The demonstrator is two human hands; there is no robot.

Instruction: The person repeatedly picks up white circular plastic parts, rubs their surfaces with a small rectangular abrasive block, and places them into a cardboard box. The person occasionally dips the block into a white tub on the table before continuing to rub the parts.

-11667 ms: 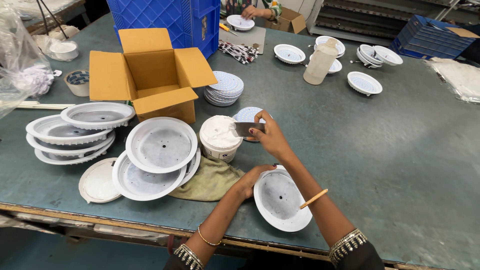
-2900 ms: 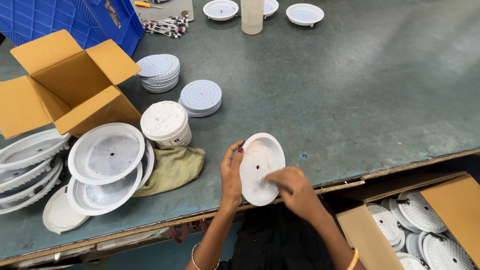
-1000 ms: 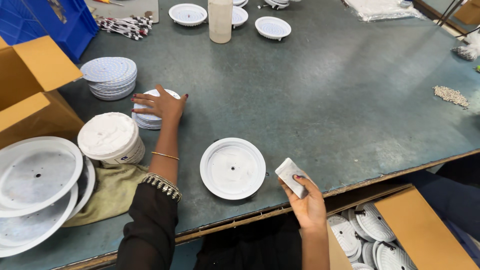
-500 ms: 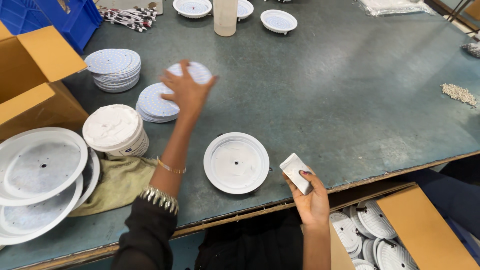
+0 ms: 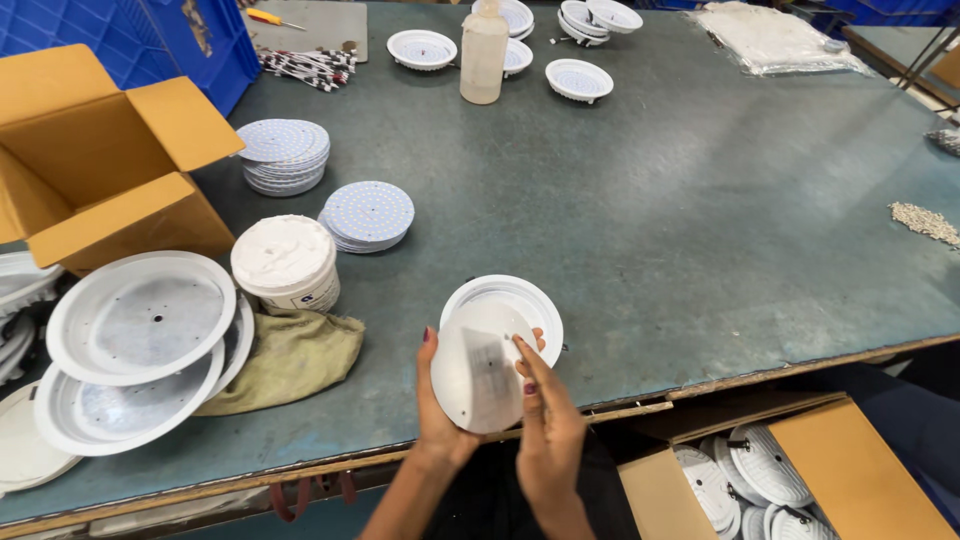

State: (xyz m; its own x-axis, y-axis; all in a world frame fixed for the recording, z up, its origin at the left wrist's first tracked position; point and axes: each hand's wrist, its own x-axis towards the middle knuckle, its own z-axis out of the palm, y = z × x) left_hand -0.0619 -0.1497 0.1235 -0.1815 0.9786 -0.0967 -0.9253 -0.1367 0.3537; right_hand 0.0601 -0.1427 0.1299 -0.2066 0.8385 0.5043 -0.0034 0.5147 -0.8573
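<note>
The left hand (image 5: 440,400) cups a round white disc (image 5: 478,378) from below and behind, its grip clamped on the rim, tilting the face upward for access. The right hand (image 5: 545,430) lays flat fingers across that face, pressing something grey against it; this grip is not closed. Just beyond the fingertips, a white round housing (image 5: 520,297) lies on the bench (image 5: 700,230), apparently kept within reach.

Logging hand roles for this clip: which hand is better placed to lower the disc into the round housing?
Probably left: the left hand grips the white disc by its edge above the housing; the right hand only rests fingers on its face.
</note>
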